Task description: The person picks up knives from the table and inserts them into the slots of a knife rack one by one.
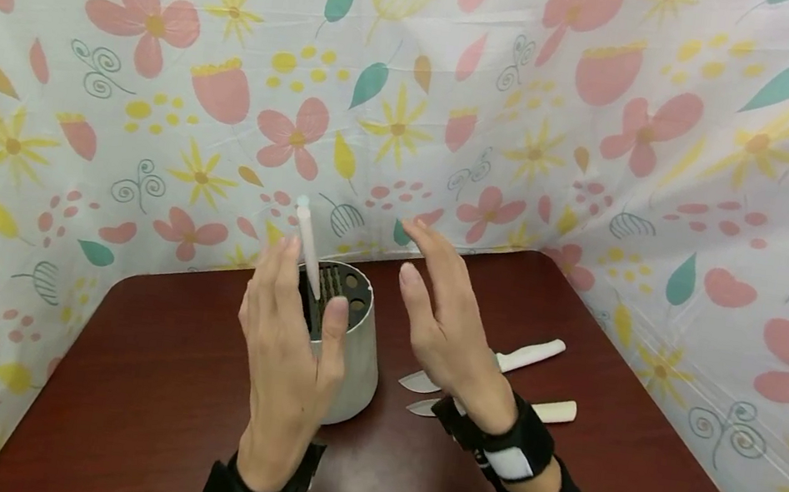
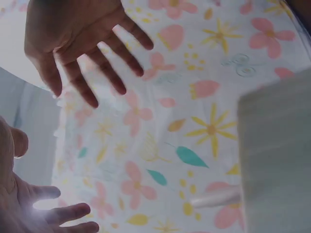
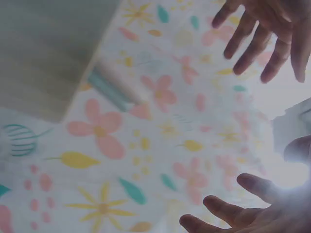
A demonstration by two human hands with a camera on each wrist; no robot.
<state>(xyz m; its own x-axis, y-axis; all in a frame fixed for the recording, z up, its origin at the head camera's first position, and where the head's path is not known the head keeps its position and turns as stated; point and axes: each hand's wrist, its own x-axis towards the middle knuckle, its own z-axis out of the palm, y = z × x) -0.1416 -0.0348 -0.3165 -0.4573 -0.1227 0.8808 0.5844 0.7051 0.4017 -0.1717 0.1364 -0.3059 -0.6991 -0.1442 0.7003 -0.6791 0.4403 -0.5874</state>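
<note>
A pale, round knife block (image 1: 358, 367) with a dark slotted top stands on the table. One knife's white handle (image 1: 308, 247) with a light-blue end rises from it, slightly tilted. My left hand (image 1: 289, 349) is in front of the block's left side, fingers straight and upward, thumb apart, holding nothing. To the block's right, my right hand (image 1: 454, 330) is raised with fingers extended, also holding nothing. Below and behind it lie two knives, one with a white handle (image 1: 532, 354), the other with a cream handle (image 1: 555, 411); my right hand and wrist partly cover them. Their blades point left.
The dark reddish-brown table (image 1: 141, 379) has rounded corners. A flower-printed white sheet (image 1: 415, 98) hangs behind it and along its right side. Black straps with cameras circle both wrists. In the left wrist view, the block's wall (image 2: 277, 160) fills the right side.
</note>
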